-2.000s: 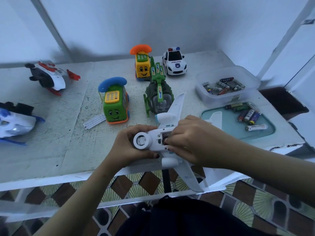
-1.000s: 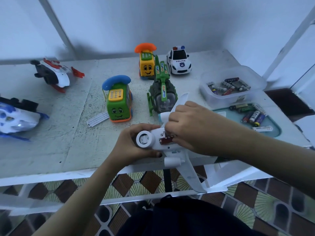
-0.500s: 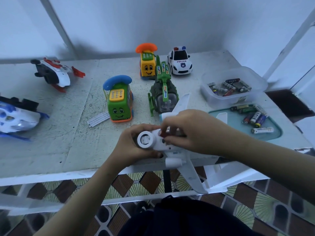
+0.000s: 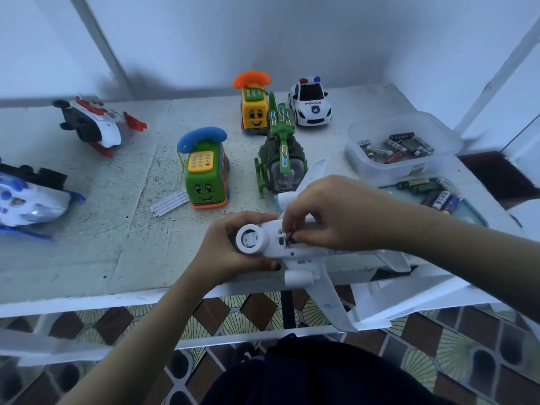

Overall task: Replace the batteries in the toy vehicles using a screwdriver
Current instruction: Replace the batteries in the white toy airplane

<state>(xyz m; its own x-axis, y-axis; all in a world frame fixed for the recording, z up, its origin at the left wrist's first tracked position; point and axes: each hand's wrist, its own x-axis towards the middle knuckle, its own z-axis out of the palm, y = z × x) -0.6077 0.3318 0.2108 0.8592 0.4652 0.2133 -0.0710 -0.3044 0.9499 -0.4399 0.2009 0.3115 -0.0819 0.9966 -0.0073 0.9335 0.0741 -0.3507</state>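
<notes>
A white toy airplane lies belly-up at the table's front edge. My left hand grips its nose end from the left. My right hand is curled over the open battery compartment, and its fingertips pinch a dark red battery at the compartment's mouth. A clear tub of batteries stands at the right, with several loose batteries on a green tray in front of it. No screwdriver shows.
On the white table stand a green phone toy, a yellow phone toy, a green helicopter, a police car, a red-black helicopter and a blue-white toy. A small white cover lies beside the green phone.
My right hand has shifted from pressing flat over the compartment to pinching a red battery at its opening. My left hand keeps its grip on the plane's nose.
</notes>
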